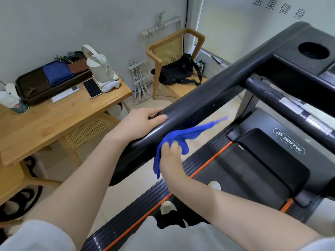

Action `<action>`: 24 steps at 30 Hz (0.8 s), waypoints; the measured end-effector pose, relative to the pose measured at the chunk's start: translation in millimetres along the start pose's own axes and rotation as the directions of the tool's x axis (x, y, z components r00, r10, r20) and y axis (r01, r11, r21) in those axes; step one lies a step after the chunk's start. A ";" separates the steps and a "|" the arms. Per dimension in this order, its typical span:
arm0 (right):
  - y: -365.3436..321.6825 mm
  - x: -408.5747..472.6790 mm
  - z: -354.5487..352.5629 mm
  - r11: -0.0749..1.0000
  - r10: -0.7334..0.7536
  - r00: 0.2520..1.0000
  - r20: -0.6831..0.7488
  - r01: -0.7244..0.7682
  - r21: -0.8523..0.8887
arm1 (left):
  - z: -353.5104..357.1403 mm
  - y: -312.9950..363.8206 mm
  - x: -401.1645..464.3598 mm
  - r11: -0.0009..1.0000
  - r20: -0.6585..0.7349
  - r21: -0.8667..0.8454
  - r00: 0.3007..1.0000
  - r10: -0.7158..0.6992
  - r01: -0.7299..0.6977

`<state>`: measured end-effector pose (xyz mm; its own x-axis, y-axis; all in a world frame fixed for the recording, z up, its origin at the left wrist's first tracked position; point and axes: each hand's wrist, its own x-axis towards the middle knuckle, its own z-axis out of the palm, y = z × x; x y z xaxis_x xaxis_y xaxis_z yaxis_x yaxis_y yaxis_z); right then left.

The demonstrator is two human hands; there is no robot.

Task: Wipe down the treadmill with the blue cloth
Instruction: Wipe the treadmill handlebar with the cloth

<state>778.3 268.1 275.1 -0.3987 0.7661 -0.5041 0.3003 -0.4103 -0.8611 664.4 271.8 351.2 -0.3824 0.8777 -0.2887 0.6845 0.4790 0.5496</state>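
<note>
against handrail (208,98), blue cloth (178,137) in right hand (171,160)

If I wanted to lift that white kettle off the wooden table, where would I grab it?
Probably by the tall looped handle that arches over the white kettle, coming down from above. The loop stands clear of the body, leaving room for fingers to curl under it. The spout points toward the table's front right, and a phone lies close in front, so a top approach avoids both.

Handrail (208,98) glossy, probably plastic; blue cloth (178,136) soft; table (54,122) wood.
</note>
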 end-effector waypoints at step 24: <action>-52.8 88.8 -110.2 0.817 -0.529 0.786 -0.318 0.371 -0.441 | -4.4 -2.2 7.8 0.991 0.120 -0.080 0.988 -0.099 0.109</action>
<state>822.5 412.4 283.1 -0.1966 0.9772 0.0807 0.4798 0.1676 -0.8612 657.2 277.6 351.2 -0.3708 0.8212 -0.4338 0.5867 0.5692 0.5760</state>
